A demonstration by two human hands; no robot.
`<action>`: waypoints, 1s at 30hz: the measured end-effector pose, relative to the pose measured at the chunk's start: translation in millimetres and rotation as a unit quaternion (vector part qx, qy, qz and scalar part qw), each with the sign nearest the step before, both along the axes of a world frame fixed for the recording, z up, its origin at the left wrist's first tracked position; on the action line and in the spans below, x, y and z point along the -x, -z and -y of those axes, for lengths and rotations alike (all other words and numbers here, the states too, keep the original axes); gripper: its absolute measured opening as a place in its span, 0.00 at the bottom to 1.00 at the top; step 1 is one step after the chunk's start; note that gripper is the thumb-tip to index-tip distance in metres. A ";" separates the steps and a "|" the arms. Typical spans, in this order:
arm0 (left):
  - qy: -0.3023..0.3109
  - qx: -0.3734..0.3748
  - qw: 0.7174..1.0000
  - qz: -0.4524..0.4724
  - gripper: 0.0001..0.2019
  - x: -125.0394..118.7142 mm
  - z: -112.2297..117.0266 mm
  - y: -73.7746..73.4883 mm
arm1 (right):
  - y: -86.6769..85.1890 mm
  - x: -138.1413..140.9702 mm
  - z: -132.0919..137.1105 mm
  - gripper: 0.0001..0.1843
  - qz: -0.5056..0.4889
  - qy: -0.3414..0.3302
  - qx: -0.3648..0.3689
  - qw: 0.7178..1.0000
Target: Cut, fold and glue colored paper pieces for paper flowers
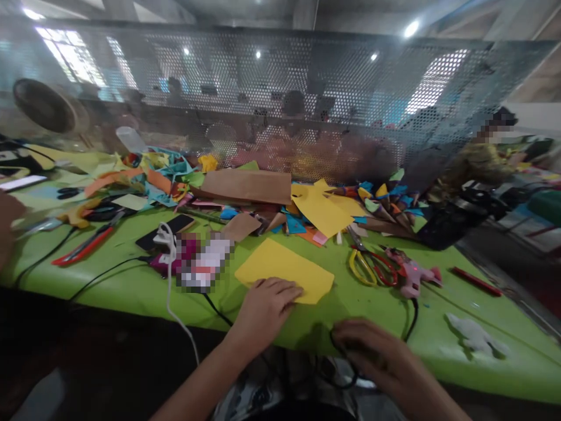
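My left hand (265, 307) lies flat, fingers stretched out, on the near edge of a yellow sheet of paper (284, 269) on the green table (131, 280). Down at the table's front edge, my right hand (372, 351) is blurred by motion, its fingers curled round a black loop, seemingly the handle of dark scissors (339, 374) held below the tabletop. Most of that object is hidden.
Yellow and red scissors (372, 266) and a pink glue gun (414, 275) with a black cord lie right of the sheet. Red-handled pliers (85, 244), a phone (164, 231) and white cable lie left. Paper scraps pile against a perforated metal screen (280, 88). A person sits at far right.
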State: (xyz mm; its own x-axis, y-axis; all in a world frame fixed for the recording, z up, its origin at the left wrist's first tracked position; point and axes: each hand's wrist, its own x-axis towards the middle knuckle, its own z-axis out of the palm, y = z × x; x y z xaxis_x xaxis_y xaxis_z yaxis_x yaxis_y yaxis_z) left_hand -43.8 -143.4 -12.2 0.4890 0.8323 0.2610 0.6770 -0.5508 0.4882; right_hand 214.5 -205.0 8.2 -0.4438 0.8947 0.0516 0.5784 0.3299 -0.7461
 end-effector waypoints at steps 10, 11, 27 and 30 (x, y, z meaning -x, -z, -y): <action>-0.072 0.042 0.996 0.029 0.14 -14.5 -12.1 -4.6 | -0.6 -5.4 -45.3 0.15 0.032 0.124 -0.103 0.986; -0.085 0.046 0.995 0.027 0.14 -14.6 -13.5 -4.7 | 1.9 -3.9 -56.4 0.16 0.040 0.113 -0.124 0.985; -0.162 0.097 0.972 -0.140 0.08 -17.5 -43.1 -14.6 | 31.4 12.4 -54.9 0.26 0.204 0.055 -0.270 0.939; -0.157 0.111 0.969 -0.153 0.08 -17.0 -44.7 -16.9 | 32.2 14.8 -54.0 0.26 0.240 0.021 -0.277 0.930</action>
State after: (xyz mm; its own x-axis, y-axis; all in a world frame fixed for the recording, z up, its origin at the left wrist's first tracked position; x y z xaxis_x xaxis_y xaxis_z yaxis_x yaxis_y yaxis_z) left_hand -26.8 -98.7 4.7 0.2292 0.9716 -0.0592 0.9260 -0.1989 0.3210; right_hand 199.7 -151.1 -24.0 -0.4994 0.8074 0.3142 0.8226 0.5557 -0.1206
